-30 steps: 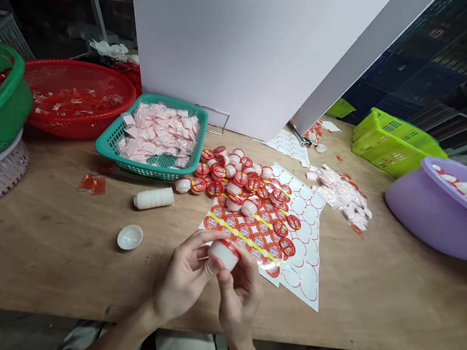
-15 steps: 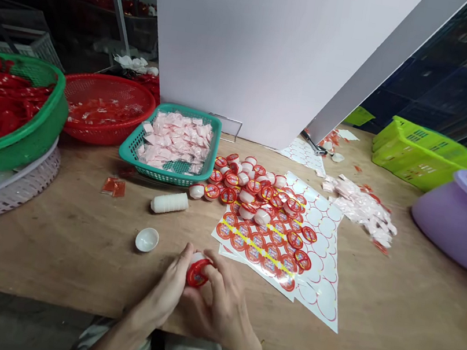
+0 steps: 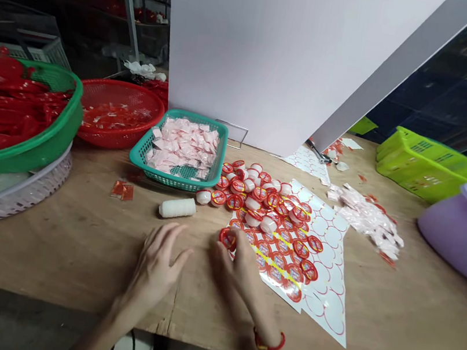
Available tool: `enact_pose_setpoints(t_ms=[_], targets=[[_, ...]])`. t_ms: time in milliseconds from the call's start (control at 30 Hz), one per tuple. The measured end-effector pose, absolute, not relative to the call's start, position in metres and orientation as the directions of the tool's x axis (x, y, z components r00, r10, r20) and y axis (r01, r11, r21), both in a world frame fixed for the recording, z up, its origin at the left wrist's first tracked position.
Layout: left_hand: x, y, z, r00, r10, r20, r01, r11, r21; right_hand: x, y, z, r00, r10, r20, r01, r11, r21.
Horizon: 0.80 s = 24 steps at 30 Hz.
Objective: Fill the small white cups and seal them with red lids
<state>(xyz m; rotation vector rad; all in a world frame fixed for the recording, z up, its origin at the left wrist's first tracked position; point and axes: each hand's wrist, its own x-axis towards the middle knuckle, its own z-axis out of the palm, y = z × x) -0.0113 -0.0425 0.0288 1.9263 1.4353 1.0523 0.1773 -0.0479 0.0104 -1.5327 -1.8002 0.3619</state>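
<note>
My right hand point(image 3: 240, 264) holds a small white cup with a round red label point(image 3: 228, 238) on top, at the near left edge of the sticker sheet. My left hand point(image 3: 159, 260) reaches over the bare wood with fingers stretched and thumb apart. It covers the place where a loose white cup stood, so that cup is hidden. Just beyond its fingertips lies a stack of white cups point(image 3: 177, 207) on its side. A heap of red-labelled cups point(image 3: 257, 193) sits partly on the sheet of round red stickers point(image 3: 280, 261).
A teal basket point(image 3: 173, 180) of small pale packets stands behind the stack. Red point(image 3: 118, 137) and green point(image 3: 46, 138) baskets are at left. Two red packets point(image 3: 122, 190) lie near them. At right are pale packets point(image 3: 367, 218), a lime basket point(image 3: 422, 174) and a purple tub point(image 3: 462, 232).
My hands have parted. The right one has carried the labelled cup forward and right towards the heap. The left has moved left over the loose white cup. The view has shifted slightly.
</note>
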Motion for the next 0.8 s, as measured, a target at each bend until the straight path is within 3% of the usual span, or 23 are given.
enact_pose_setpoints(t_ms=[100,233,333,433,500,633,800], targets=[[-0.037,-0.039,0.021,0.114,0.948,0.298,0.698,-0.290,0.655,0.191,-0.016,-0.002,-0.063,0.931,0.359,0.839,0.244,-0.486],[-0.057,-0.043,0.003,0.090,0.971,0.224,0.739,-0.216,0.638,0.185,0.000,-0.003,0.004,0.860,0.510,0.904,0.215,-0.370],[-0.054,-0.043,-0.002,0.061,0.969,0.241,0.710,-0.211,0.672,0.159,-0.013,0.011,-0.062,0.853,0.518,0.806,0.349,-0.478],[-0.044,-0.042,0.004,0.060,0.956,0.288,0.665,-0.253,0.703,0.131,-0.031,0.025,-0.304,0.883,0.358,0.632,0.468,-0.618],[-0.040,-0.042,0.009,0.066,0.956,0.286,0.636,-0.261,0.726,0.125,-0.034,0.029,-0.338,0.896,0.289,0.628,0.444,-0.639],[-0.045,-0.044,0.009,0.033,0.991,0.132,0.545,-0.128,0.828,0.164,-0.016,0.025,-0.008,0.924,0.382,0.781,0.244,-0.575],[-0.053,-0.043,-0.001,0.002,1.000,0.020,0.381,-0.019,0.924,0.265,-0.007,0.031,0.483,0.774,0.408,0.803,-0.207,-0.559]])
